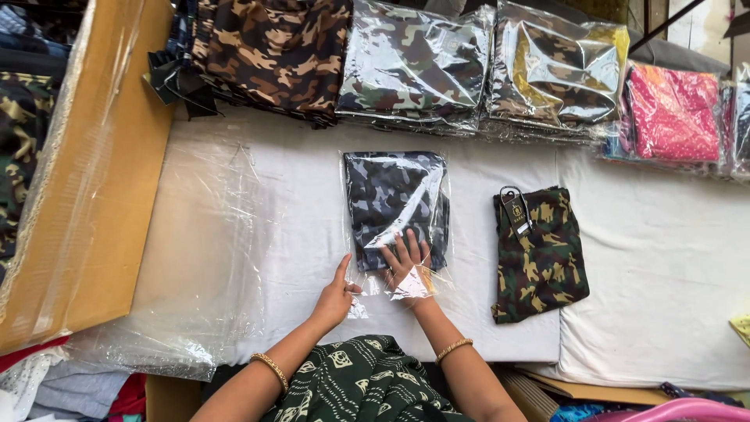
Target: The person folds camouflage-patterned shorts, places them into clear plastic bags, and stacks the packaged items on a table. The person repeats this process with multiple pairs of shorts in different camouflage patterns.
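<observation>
Right hand [406, 262], fingers spread and flat, pressing on the near end of a folded grey-blue camouflage garment [391, 199] sealed inside a clear plastic bag [439, 168]; the bagged garment lies at the middle of the work surface. Left hand [336, 297], open with thumb raised, fingertips touching the glossy bag flap at its near left corner, just beside the right hand. Each wrist carries a gold bangle [454, 348]. Work surface: a white padded sheet [664, 258], soft and slightly creased, its left part covered by a loose stack of crinkled transparent bags [199, 258]. To the right of the bagged garment, apart from it, an unbagged green-brown camouflage garment [541, 254] with a dark hang tag [516, 211]. Along the far edge, stacks of folded brown camouflage garments [277, 51], shiny bagged camouflage packs [476, 62] and bagged pink fabric [673, 113]. At left, a tilted brown cardboard sheet [94, 172] wrapped in film. Near edge: dark green patterned cloth [359, 387] on the person's lap
</observation>
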